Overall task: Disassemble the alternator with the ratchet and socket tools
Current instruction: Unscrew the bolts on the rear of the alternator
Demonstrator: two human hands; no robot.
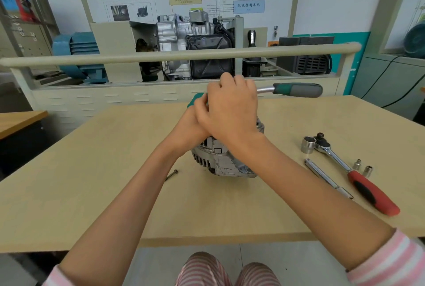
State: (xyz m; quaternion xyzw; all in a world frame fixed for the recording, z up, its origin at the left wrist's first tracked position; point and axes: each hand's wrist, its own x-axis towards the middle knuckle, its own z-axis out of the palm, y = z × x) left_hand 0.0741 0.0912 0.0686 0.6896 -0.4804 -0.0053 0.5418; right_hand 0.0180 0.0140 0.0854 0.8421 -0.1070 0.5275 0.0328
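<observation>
Alternator (226, 159) centred on surface (92, 170), stood on end, presumably for top access. Right hand (232, 111) wrapped over head end of green-handled ratchet (296, 90) above alternator, likely steadying it on a fastener. Left hand (195, 122) tucked under right; grip cannot tell. Beside, right: one red-handled ratchet (358, 177), one extension bar (326, 177), three sockets. One loose bolt (171, 175) left.

The bench (92, 193) is pale tan wood-grain. The alternator (226, 164) is silver-grey metal. One ratchet handle (299, 89) is dark green and grey, another ratchet (373, 195) red and black. Sleeves (391, 262) carry pink-and-white stripes. A teal object (195, 99), possibly a tool handle, peeks beneath the hands.
</observation>
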